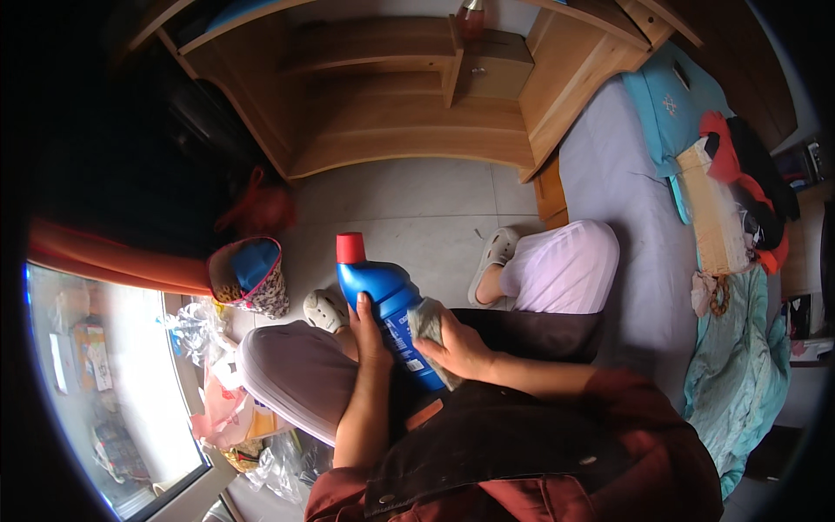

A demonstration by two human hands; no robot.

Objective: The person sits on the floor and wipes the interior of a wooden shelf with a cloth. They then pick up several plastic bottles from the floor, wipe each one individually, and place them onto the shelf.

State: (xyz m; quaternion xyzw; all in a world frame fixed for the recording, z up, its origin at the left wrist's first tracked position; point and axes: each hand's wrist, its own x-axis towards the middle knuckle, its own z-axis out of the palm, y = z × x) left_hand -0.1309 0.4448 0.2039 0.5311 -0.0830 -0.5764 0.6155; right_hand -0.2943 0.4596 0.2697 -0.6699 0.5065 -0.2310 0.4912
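Observation:
Slanting over my lap is a blue plastic bottle (378,287) with a red screw cap (350,248) and a printed label. My left hand (372,333) grips its near side, the thumb lying along the blue plastic. In my right hand (460,346) is a greyish folded cloth (427,326), which touches the bottle's label side. Part of the bottle's lower body is hidden behind the cloth. A dark apron (541,333) covers my lap between my knees.
A wooden desk with shelves (411,143) stands ahead. To the right is a bed (626,261) with a teal pillow (665,111), clothes and a cardboard piece (714,209). A patterned fabric basket (267,293) and plastic bags (228,404) lie left, near a glass door (130,378).

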